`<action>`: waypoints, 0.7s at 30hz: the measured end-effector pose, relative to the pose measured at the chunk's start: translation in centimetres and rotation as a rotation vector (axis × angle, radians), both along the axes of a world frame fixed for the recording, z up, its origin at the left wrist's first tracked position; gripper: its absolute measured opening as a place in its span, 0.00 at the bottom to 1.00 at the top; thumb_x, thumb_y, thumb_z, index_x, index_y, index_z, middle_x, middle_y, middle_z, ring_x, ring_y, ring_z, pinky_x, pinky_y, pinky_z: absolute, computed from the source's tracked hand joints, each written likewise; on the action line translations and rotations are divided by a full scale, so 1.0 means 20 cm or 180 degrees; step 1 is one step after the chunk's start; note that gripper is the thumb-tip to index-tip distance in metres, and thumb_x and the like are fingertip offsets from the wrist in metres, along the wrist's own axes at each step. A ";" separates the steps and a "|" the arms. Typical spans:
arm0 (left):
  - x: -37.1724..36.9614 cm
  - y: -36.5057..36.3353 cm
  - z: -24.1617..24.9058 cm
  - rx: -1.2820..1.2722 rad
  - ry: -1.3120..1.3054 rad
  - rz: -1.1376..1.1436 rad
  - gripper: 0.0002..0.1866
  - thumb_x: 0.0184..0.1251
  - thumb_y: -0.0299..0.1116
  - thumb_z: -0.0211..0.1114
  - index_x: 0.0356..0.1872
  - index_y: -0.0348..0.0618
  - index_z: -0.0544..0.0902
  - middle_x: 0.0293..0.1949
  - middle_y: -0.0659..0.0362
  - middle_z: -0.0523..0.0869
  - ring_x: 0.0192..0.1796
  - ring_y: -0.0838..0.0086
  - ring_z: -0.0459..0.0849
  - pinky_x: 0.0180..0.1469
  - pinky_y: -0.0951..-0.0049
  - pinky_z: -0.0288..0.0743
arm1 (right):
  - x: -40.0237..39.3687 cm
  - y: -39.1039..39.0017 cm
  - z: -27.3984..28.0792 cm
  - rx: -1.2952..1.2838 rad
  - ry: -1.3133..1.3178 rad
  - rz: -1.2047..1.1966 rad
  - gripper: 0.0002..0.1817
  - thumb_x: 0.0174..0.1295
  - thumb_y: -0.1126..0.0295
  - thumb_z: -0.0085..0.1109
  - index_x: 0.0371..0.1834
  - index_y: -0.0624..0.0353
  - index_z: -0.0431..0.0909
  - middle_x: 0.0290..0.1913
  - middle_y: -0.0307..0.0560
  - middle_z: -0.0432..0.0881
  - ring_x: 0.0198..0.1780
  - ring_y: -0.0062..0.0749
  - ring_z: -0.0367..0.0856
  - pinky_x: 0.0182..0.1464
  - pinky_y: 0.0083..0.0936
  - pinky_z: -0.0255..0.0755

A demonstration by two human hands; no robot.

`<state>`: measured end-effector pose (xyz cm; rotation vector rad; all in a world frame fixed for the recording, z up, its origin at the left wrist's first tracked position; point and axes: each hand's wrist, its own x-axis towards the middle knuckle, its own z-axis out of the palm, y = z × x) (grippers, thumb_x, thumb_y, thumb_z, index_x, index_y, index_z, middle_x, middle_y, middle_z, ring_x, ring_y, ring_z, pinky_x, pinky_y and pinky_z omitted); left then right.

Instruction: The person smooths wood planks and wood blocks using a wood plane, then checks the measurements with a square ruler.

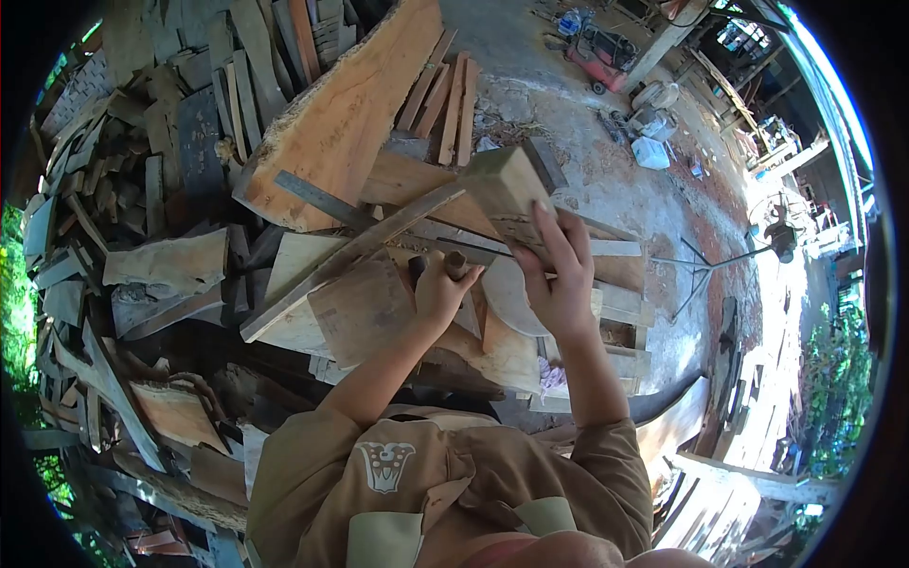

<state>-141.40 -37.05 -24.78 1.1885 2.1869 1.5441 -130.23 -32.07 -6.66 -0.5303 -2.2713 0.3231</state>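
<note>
My right hand is closed round a thick rectangular wooden block, which is held tilted above the pile of boards. The fingers lie along the block's right side. Lower and to the left, my left hand is wrapped round a wooden handle whose rounded end sticks out past the thumb. The tool's other end is hidden, so its kind does not show. Between the hands lies a pale board with a curved edge. A long narrow plank slants across the boards beyond my left hand.
A large rough-edged slab leans at the far left of the boards. Heaped scrap wood fills the left side. A standing fan is to the right, and a red wheeled machine stands farther back on the concrete floor.
</note>
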 end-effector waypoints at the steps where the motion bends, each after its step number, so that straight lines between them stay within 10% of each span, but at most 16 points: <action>1: 0.00 0.00 0.02 -0.0078 0.0030 -0.0079 0.25 0.47 0.50 0.68 0.28 0.36 0.69 0.21 0.48 0.79 0.26 0.54 0.80 0.26 0.63 0.73 | -0.01 -0.02 -0.01 0.0220 0.0375 0.0048 0.30 0.42 0.77 0.63 0.55 0.47 0.71 0.41 0.48 0.71 0.30 0.39 0.70 0.32 0.29 0.68; 4: 0.00 0.01 -0.01 -0.0031 0.0109 -0.0296 0.26 0.46 0.51 0.68 0.28 0.37 0.68 0.19 0.49 0.78 0.25 0.55 0.80 0.25 0.64 0.74 | -0.01 -0.04 -0.16 0.0566 0.0369 0.0107 0.29 0.42 0.75 0.63 0.53 0.47 0.73 0.41 0.48 0.72 0.30 0.37 0.71 0.31 0.29 0.68; 7: -0.01 0.00 -0.03 0.0160 0.0062 -0.0378 0.27 0.46 0.51 0.68 0.27 0.37 0.67 0.18 0.49 0.77 0.25 0.55 0.80 0.24 0.64 0.74 | 0.04 0.00 -0.24 0.0287 -0.1451 -0.0082 0.26 0.45 0.78 0.62 0.52 0.52 0.73 0.40 0.51 0.71 0.34 0.38 0.73 0.35 0.30 0.70; 14: 0.04 0.14 -0.03 -0.0071 0.0229 -0.0377 0.26 0.47 0.49 0.68 0.29 0.36 0.67 0.19 0.49 0.78 0.25 0.54 0.80 0.25 0.63 0.74 | 0.04 0.05 -0.10 0.0690 0.0650 -0.0116 0.27 0.45 0.74 0.64 0.53 0.50 0.73 0.42 0.48 0.71 0.33 0.37 0.71 0.34 0.28 0.68; 21: 0.01 0.27 -0.11 0.0068 0.0166 -0.0237 0.22 0.48 0.46 0.68 0.32 0.38 0.70 0.20 0.51 0.78 0.26 0.55 0.80 0.27 0.62 0.74 | 0.23 0.19 -0.42 -0.0288 -0.1142 -0.0609 0.27 0.51 0.73 0.58 0.57 0.43 0.69 0.41 0.49 0.71 0.39 0.42 0.74 0.39 0.32 0.70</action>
